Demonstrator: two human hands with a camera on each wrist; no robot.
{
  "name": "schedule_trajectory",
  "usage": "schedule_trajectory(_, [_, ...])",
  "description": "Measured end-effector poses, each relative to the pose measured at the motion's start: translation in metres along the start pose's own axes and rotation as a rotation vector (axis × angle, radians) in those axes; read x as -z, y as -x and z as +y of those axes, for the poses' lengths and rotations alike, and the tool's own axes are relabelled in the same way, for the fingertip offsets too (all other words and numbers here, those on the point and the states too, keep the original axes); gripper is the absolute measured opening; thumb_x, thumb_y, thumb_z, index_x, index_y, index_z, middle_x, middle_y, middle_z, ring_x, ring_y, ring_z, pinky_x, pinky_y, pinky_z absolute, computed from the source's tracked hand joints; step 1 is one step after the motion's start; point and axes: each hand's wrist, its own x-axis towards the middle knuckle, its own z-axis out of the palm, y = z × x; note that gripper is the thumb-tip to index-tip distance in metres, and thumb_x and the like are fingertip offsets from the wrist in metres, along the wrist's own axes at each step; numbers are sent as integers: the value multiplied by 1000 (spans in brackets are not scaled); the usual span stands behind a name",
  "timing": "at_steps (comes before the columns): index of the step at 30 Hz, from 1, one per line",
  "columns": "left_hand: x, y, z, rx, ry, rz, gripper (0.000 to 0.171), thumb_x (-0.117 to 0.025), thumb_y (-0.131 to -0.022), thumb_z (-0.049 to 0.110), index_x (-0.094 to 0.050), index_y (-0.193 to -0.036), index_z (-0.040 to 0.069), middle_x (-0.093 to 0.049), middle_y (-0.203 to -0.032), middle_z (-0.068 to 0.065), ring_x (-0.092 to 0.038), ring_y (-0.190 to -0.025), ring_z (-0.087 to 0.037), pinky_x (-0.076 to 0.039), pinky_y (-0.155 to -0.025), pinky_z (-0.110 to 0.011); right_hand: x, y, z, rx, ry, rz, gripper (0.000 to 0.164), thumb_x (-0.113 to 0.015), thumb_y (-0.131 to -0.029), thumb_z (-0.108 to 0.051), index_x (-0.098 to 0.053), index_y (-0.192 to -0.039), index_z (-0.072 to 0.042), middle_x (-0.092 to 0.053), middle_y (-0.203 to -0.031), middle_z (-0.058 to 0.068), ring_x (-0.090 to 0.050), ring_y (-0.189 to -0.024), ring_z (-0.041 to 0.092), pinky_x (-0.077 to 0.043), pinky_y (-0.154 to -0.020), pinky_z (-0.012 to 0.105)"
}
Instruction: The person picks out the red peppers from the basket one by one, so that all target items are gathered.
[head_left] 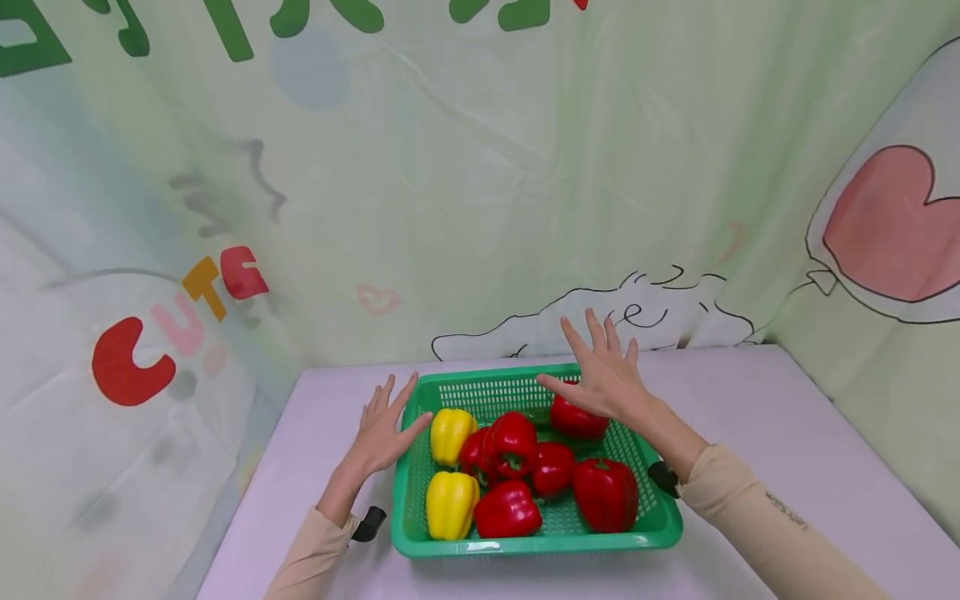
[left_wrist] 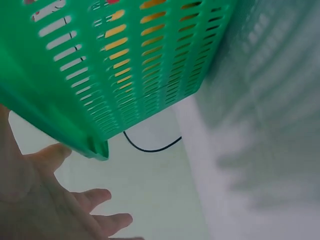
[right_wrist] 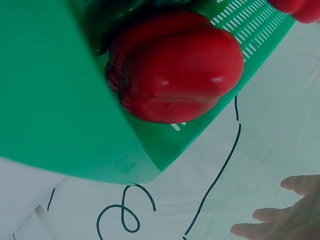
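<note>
A green plastic basket [head_left: 540, 546] with slotted walls holds two yellow bell peppers [head_left: 452, 506] and several red bell peppers [head_left: 508, 510]. Dark green produce [right_wrist: 112, 22] lies partly hidden behind a red bell pepper [right_wrist: 175, 70] in the right wrist view. My left hand [head_left: 382, 435], fingers spread, is beside the basket's left rim and holds nothing; whether its thumb touches the rim I cannot tell. Over the basket's back right corner is my right hand [head_left: 606, 382], also with spread fingers and nothing in it, partly covering a red pepper in the head view.
The basket stands on a pale lilac table [head_left: 757, 417]. Behind the table and at both sides hang light printed curtains [head_left: 480, 192] with letters, hearts and line drawings. A dark wrist band [head_left: 369, 524] shows at the left wrist.
</note>
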Motion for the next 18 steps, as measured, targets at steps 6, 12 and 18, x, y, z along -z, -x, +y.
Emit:
schedule_trajectory(6, [-9,5,-8,9,101,0,76,-54,-95,54,-22,-158,28,-12,-162,-22,-13,-144,-51,-19,-100,-78,0,-1,0,-2,-3,-13,98,-59,-87,-64,-20,-158,-9,-4,-161,26,-5,-143,53,-3,-101,79])
schedule_trajectory(12, [-18,11,-17,-62,270,-27,71,-53,-100,41,-19,-159,22,-15,-160,-23,-20,-143,-47,-22,-103,-73,1,1,1,-6,-29,-23,97,-59,-87,-63,-19,-158,-9,-4,-161,26,-3,-143,53,-3,-101,79])
schedule_trajectory(18, [-25,14,-23,-100,410,-54,66,-51,-102,27,-18,-159,19,-22,-159,-18,-27,-141,-39,-26,-107,-66,1,2,2,-15,-44,-41,96,-58,-89,-63,-18,-158,-9,-2,-161,27,-2,-143,54,-4,-102,79])
